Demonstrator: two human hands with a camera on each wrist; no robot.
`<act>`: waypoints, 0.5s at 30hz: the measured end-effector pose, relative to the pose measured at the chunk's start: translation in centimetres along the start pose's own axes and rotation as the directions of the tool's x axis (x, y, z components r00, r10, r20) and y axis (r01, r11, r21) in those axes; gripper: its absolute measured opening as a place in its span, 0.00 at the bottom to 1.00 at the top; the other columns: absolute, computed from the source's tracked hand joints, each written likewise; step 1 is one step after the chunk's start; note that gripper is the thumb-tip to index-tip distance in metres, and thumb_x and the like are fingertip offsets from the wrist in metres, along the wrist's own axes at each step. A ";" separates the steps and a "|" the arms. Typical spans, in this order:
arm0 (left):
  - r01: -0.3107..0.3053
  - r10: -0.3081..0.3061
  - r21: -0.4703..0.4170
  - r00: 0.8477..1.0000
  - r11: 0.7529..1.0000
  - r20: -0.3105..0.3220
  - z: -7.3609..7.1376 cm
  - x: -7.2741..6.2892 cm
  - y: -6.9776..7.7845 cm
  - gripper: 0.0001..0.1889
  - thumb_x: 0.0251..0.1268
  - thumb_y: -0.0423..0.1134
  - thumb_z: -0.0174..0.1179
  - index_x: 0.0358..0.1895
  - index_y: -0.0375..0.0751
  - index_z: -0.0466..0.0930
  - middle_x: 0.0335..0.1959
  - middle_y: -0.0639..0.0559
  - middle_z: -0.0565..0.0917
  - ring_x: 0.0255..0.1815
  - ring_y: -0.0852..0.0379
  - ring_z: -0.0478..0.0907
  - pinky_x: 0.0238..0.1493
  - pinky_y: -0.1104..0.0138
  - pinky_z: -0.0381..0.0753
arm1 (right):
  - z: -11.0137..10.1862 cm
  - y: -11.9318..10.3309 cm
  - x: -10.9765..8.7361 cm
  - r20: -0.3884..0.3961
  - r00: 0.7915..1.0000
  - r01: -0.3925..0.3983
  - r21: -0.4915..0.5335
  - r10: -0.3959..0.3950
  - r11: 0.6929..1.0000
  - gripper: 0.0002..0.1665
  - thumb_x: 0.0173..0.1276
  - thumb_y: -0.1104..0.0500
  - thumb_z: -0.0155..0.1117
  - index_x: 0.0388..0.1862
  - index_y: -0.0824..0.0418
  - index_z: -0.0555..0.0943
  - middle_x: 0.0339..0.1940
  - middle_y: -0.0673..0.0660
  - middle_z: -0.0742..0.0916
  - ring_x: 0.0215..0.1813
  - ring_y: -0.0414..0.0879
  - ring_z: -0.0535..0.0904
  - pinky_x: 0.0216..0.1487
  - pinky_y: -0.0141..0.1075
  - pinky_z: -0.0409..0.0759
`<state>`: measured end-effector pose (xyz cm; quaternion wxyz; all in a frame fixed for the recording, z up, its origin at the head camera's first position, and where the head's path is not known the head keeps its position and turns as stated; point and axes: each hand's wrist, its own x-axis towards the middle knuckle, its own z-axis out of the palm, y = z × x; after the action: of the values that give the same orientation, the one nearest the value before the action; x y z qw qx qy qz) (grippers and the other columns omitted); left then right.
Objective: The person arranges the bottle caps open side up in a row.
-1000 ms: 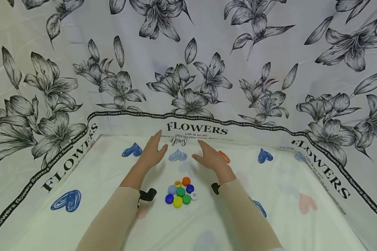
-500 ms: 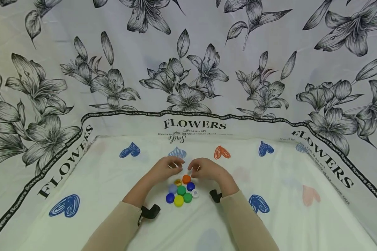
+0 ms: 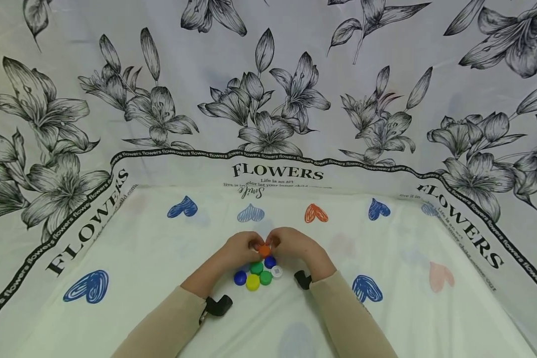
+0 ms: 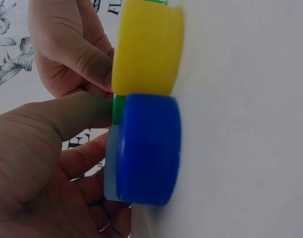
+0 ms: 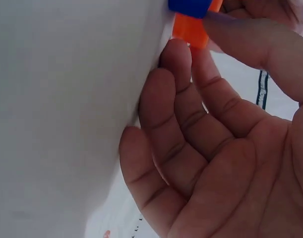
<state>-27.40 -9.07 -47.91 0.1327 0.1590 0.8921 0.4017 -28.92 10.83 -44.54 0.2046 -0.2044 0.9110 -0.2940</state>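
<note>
A cluster of plastic bottle caps lies on the white cloth. At its far side, my right hand (image 3: pixel 293 242) pinches the orange cap (image 3: pixel 264 250) between thumb and curled index finger. My left hand (image 3: pixel 241 246) bends over the cluster's far left; its thumb reaches the orange cap's left edge, and I cannot tell what it grips. It covers the gold cap. A pale blue cap (image 4: pixel 110 178) shows below its thumb in the left wrist view. Nearer me sit a blue cap (image 3: pixel 270 262), a white cap (image 3: pixel 276 271), two green caps (image 3: pixel 266 277), a yellow cap (image 3: pixel 252 282) and another blue cap (image 3: pixel 239 278).
The tablecloth (image 3: pixel 161 248) carries printed hearts in blue, red and pink. Behind it hangs a white curtain (image 3: pixel 223 59) with black lily drawings and a lettered band. Black wrist cameras (image 3: pixel 219 305) sit at both sleeves.
Both hands came down from above the far cloth, drew together and closed in at the cluster's far edge. The right hand took hold of the orange cap; the left covered the gold and pale blue caps.
</note>
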 end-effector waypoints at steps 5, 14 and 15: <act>0.003 -0.003 0.014 1.000 1.000 0.009 -0.2 -0.1 0.3 0.10 0.63 0.37 0.71 0.46 0.42 0.85 0.35 0.55 0.81 0.37 0.54 0.76 0.45 0.61 0.78 | 0.0 -0.2 -0.2 -0.004 1.000 -0.007 0.003 0.007 1.000 0.09 0.67 0.63 0.68 0.46 0.58 0.85 0.36 0.51 0.83 0.41 0.48 0.77 0.47 0.43 0.76; 0.058 -0.067 -0.125 0.996 0.990 -0.065 -0.6 -0.1 -0.1 0.10 0.71 0.37 0.64 0.52 0.40 0.83 0.38 0.51 0.82 0.37 0.53 0.79 0.43 0.63 0.82 | 0.0 -0.4 0.2 -0.062 0.998 0.001 0.053 0.003 0.999 0.12 0.71 0.63 0.66 0.51 0.59 0.85 0.39 0.52 0.84 0.41 0.48 0.78 0.48 0.42 0.79; 0.069 -0.082 -0.140 0.993 0.988 -0.087 -0.6 -0.1 -0.1 0.09 0.71 0.38 0.64 0.50 0.40 0.82 0.37 0.51 0.82 0.37 0.53 0.79 0.42 0.64 0.82 | 0.1 -0.4 0.3 -0.071 0.997 -0.006 0.063 0.010 0.998 0.11 0.71 0.62 0.67 0.50 0.58 0.85 0.38 0.52 0.84 0.41 0.48 0.78 0.47 0.42 0.79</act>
<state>-27.55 -9.59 -47.58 0.1170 0.0967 0.8729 0.4636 -29.01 10.39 -44.41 0.1793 -0.1834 0.9089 -0.3289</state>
